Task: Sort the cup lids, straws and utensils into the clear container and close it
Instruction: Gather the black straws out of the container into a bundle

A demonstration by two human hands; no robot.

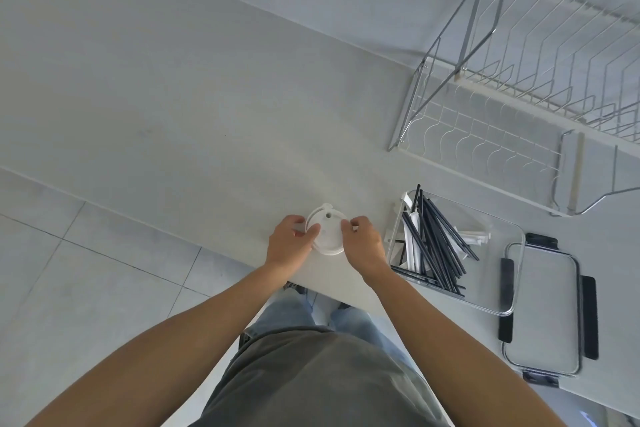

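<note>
Head camera, looking down: a person at the edge of a pale counter (214,121) holds a stack of white cup lids (327,230) between both hands, just to the left of the clear container (498,302) that serves as the landmark here. The left hand (289,246) has its fingers (311,230) pinched on the stack's left rim, while the right hand (363,243) grips the right rim with fingers (346,226) curled onto it; both are closed on the lids, which appear to rest on or just above the counter. The container already holds a bundle of black straws (440,246), leaning across it with some ends poking over its walls, together with white wrapped utensils (412,246) and a few white pieces at its far side. Its lid (543,312), a clear panel with dark clip flaps, lies flat on the counter just to the right of the container, partly overlapped by the container's corner. A wire dish rack (519,87) stands beyond the container, well apart. The step in hand looks to be gathering the lids; the next move would call for carrying them right, over the container's near wall, and setting them into whatever room the straws leave, before the lid can be fitted and clipped.
</note>
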